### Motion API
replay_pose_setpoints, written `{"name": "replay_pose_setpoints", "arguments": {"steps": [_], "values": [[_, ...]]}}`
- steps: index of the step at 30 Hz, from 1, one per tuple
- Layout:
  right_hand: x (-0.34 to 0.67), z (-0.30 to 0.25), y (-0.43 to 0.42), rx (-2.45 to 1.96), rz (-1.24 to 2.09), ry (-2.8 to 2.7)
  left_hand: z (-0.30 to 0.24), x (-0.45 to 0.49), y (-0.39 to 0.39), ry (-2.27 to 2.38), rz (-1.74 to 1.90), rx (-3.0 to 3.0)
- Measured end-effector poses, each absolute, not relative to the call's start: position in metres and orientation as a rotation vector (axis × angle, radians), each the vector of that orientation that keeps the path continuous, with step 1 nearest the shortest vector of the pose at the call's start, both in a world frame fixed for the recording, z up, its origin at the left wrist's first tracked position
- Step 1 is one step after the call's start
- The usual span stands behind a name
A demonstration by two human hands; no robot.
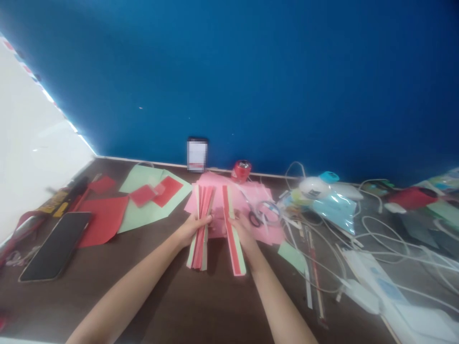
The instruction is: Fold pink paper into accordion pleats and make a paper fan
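Strip bundle (200,249) sits clasped in left hand (191,230), right hand (245,234) apparently pinching layered strip (235,254).

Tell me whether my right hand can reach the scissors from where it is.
Probably yes: the scissors lie on the pink paper just beside the right hand, nothing between them, though that hand is gripping a red-green strip.
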State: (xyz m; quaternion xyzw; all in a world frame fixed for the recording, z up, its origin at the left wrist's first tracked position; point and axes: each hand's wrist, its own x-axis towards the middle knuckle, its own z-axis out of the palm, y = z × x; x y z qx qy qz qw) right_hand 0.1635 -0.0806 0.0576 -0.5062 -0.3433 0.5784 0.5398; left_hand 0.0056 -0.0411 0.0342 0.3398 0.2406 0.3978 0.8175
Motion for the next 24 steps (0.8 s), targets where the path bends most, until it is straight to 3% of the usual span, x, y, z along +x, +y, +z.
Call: {"name": "replay_pose_setpoints", "arguments": {"steps": [15,24], "values": [[0.1599,0.0653,-0.0851,-1.471,0.858,-1.254,0.0383,0.0048,-0.0425,0.477,0.869,0.536],[0.1581,0.0575,-0.0845,-1.467,0.824,-1.330,0.0410,0.0060,-0.0453,0.332,0.852,0.563]]}}
